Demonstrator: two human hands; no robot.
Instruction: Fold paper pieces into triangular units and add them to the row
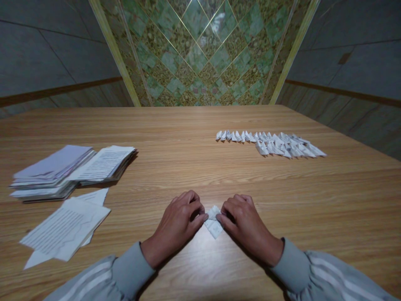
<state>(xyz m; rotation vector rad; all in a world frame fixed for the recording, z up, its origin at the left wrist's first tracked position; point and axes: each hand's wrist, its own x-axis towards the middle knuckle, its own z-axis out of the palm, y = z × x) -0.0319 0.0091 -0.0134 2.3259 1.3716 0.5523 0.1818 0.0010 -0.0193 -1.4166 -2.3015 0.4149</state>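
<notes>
A small folded white paper [214,228], diamond-shaped, lies on the wooden table in front of me. My left hand [183,219] pinches its left corner between thumb and curled fingers. On the other side, my right hand [244,221] holds the right corner the same way, with the thumb pressed on the edge. A crease or folded edge runs across the paper between the two thumbs. Both corners are partly hidden by my fingertips.
Loose written sheets [67,225] lie on the left of the table [175,163]. Behind them stand stacks of paper [53,165] and more written pages [105,163]. Rows of small folded paper pieces [275,145] sit at the back right. A tiled wall [200,54] rises beyond.
</notes>
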